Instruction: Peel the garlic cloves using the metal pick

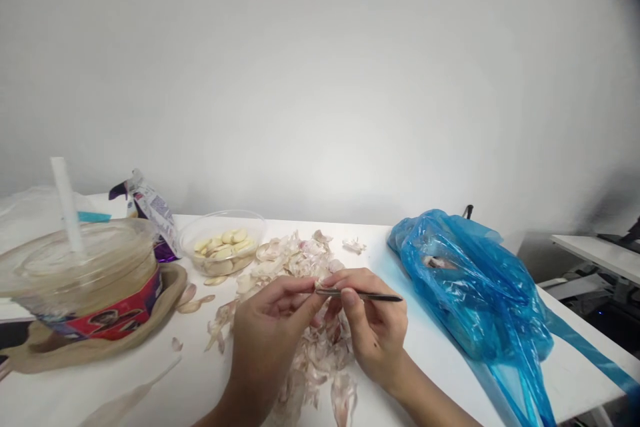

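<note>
My left hand (265,337) is closed, its thumb and forefinger pinching a garlic clove (319,285) that is mostly hidden by the fingers. In my right hand (377,337) is a slim dark knife (373,295), gripped between thumb and fingers with its tip against the clove. Beneath both hands spreads a heap of papery garlic skins (320,353). A clear plastic bowl (255,219) of peeled garlic cloves (225,243) stands beyond my left hand. Some cloves (190,305) lie on the table left of the heap.
At the left, a large lidded drink cup (117,310) with a straw sits in a cardboard carrier (173,287). Behind it is a purple and silver packet (155,213). A blue plastic bag (465,287) lies at the right. A white wall (320,80) backs the white table (155,387).
</note>
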Available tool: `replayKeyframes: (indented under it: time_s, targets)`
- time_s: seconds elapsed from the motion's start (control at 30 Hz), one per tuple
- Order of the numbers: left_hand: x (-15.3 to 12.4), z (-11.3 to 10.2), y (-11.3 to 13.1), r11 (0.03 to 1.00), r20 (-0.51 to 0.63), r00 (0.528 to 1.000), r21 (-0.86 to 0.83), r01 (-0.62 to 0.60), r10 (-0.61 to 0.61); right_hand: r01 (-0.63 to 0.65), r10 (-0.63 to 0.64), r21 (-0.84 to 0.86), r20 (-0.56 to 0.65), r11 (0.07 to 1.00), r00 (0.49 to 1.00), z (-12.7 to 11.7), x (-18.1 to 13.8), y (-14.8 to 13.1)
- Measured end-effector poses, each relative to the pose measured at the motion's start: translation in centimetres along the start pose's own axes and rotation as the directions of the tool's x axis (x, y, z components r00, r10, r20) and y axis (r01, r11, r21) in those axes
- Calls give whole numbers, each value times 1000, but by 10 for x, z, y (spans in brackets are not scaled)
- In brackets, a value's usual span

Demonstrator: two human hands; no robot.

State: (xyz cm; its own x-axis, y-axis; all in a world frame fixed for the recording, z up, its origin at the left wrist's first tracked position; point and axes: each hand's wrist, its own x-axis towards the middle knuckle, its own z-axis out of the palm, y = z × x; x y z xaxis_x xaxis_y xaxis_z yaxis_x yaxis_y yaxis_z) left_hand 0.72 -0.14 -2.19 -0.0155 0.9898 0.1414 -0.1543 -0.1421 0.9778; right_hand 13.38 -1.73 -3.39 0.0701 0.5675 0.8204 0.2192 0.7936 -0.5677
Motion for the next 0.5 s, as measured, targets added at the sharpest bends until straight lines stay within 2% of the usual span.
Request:
replayKeyframes:
  time_s: [0.13,0.3,0.5]
  targets:
    - [0,-1,-1,999,-7,1000,31,-16,16,23,-23,6,7,1000,1000,0,0,1]
    - [-1,-1,-1,1000,0,1000,5,26,-26,50,-50,-39,9,998,999,0,2,1]
    - [2,2,-1,995,-8,996,-40,89,-89,87,-95,-56,-156,995,983,-2,7,-2]
